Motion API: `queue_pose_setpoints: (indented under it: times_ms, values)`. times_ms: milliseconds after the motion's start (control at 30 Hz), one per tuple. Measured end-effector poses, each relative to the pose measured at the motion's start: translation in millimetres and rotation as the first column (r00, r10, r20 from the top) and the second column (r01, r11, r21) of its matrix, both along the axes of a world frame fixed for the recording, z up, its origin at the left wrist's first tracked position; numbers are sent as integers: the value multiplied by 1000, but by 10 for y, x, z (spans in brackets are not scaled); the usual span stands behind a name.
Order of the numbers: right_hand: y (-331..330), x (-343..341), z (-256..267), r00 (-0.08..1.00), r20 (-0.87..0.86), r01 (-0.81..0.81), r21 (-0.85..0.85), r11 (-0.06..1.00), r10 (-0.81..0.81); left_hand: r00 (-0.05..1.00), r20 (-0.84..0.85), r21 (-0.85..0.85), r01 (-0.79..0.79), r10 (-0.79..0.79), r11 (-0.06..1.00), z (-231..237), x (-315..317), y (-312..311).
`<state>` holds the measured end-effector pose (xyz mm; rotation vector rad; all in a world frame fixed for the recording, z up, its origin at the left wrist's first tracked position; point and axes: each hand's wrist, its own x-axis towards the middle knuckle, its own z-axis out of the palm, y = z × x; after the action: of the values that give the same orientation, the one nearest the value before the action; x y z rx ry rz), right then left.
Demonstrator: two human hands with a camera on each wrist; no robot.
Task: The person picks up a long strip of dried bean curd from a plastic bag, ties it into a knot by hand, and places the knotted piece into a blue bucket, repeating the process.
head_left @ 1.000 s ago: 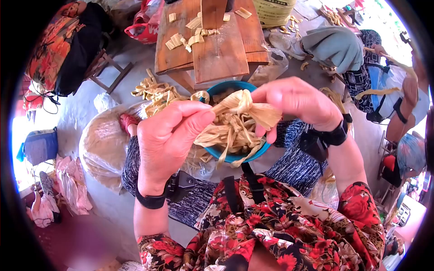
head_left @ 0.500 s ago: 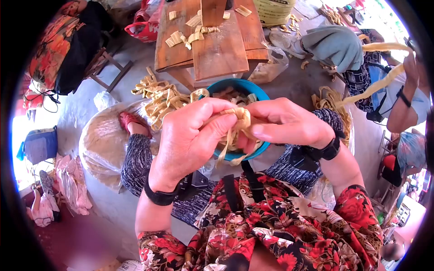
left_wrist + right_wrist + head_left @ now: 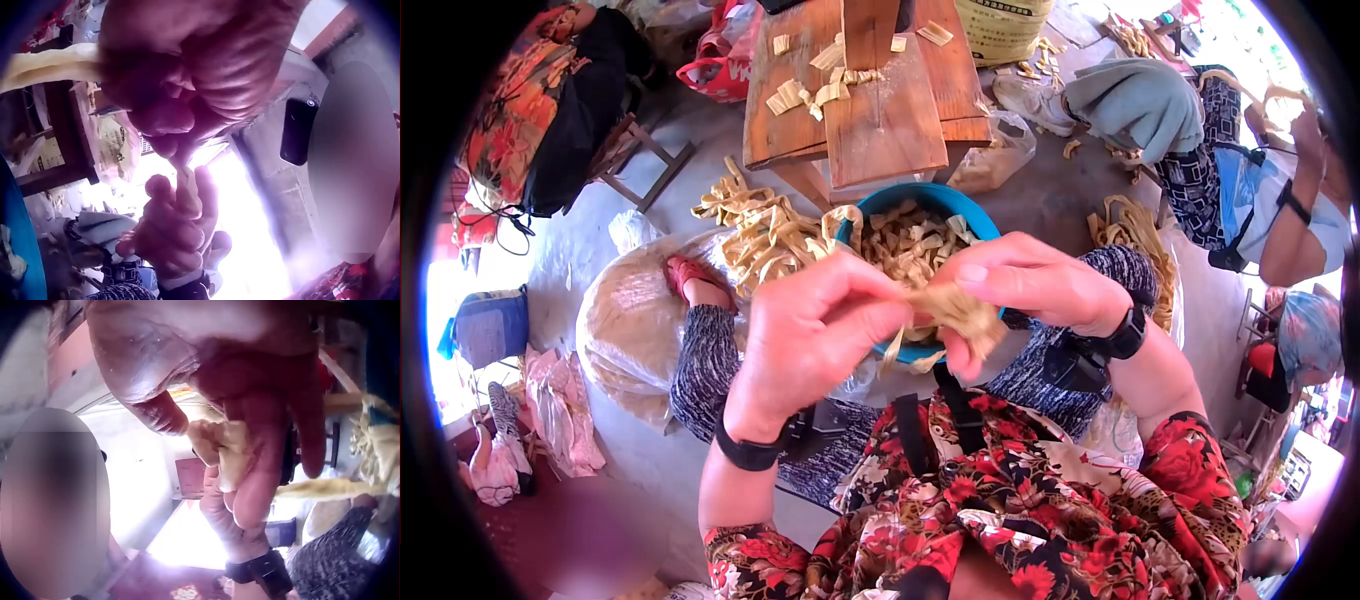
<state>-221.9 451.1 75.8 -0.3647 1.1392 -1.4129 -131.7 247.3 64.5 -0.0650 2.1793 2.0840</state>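
Note:
Both hands meet over a blue bucket (image 3: 963, 203) with a pale yellow fibrous strip (image 3: 956, 309) between them. My left hand (image 3: 820, 330) pinches one narrowed, gathered part between thumb and forefinger. With thumb above and fingers beneath, my right hand (image 3: 1040, 285) holds the wider, pleated part. The right wrist view shows the bunched strip (image 3: 231, 453) under the right thumb tip, lying across the fingers. In the left wrist view a loose length (image 3: 53, 65) trails off sideways from the left hand. Short curled pieces (image 3: 910, 240) of the same material fill the bucket.
Ahead stands a wooden bench (image 3: 880, 120) with small cut pieces on it. Long yellow strips (image 3: 770, 235) lie heaped left of the bucket, beside a large plastic-wrapped bundle (image 3: 630, 330). More strips (image 3: 1135, 240) hang by the right knee. Another person (image 3: 1290, 190) sits at the right.
The hands drew together around a loop of the strip, then shifted slightly apart. The strip's long hanging ends no longer cover the bucket, so more of its contents show.

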Motion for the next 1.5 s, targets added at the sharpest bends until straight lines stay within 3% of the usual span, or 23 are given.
queue_pose_setpoints:
  times_ms: [33,67,167,233,367,500,600,700,733,800,833,867,967,1033,1100,1167,1200,1300,1333,1367,1400,1467,1500]
  values:
    - [-38,-15,32,992,123,-45,14,999,43,992,-127,-31,17,-21,999,-11,7,35]
    - [-84,8,82,987,138,-93,49,994,86,999,-44,1,14,-14,1000,66,17,72]
    - [-88,-24,55,953,99,-288,23,957,285,992,-55,-203,100,-113,974,236,-2,-27]
    - [-14,-95,52,915,-98,-383,99,918,392,944,-275,-359,78,-185,930,231,-9,-116]
    - [-28,-187,148,981,-101,-130,297,946,167,999,-10,-217,-46,45,975,143,-141,-294]
    - [-155,-534,-59,891,-436,212,155,965,-125,981,45,-237,-173,188,956,72,-588,-339]
    - [-415,-724,-208,443,-864,421,-34,907,-238,961,-66,-301,-277,270,913,-34,-909,-336]
    - [-532,-910,-402,8,-978,483,-177,857,-207,920,-231,-394,-386,317,834,-250,-1124,-312]
    - [-563,-941,-472,-89,-984,517,-180,837,-157,907,-284,-462,-413,310,785,-294,-1156,-260]
    - [-555,-937,-495,-124,-980,510,-198,837,-156,858,-430,-548,-496,282,673,-418,-1200,-301]
    - [-532,-918,-460,-143,-978,508,-206,836,-154,878,-343,-497,-470,333,729,-387,-1150,-342]
    - [-440,-905,-356,49,-998,576,0,817,-35,893,-256,-436,-449,371,780,-318,-1097,-376]
    - [-392,-688,-185,-94,-985,488,-169,857,-141,956,-1,-140,-289,292,947,-58,-894,-259]
    - [-457,-489,-81,244,-899,461,-222,860,-363,976,129,54,-183,175,982,112,-779,-81]
    - [-433,-333,-47,501,-631,564,-281,777,-592,989,108,167,-123,106,978,163,-630,-21]
    - [-298,-346,17,594,-386,671,-246,699,-706,992,102,197,-94,75,976,314,-422,-61]
    - [-217,-384,13,585,-333,703,-247,667,-740,997,70,248,15,-34,969,270,-333,-178]
    - [-248,-185,151,529,-402,691,-308,654,-747,972,214,149,64,-95,987,171,-333,-266]
    - [-256,-78,161,588,-389,619,-348,704,-710,960,268,224,18,-80,974,171,-345,-219]
    - [-253,54,210,561,-553,504,-362,784,-616,974,206,161,63,-96,985,192,-365,-178]
    - [-277,179,207,596,-528,404,-454,794,-606,982,148,95,103,-116,990,229,-390,-142]
    - [-216,281,186,479,-705,327,-410,851,-523,981,66,-121,191,-184,974,265,-367,-83]
    - [-171,289,131,376,-799,302,-373,877,-470,985,89,-86,153,-146,984,247,-338,-60]
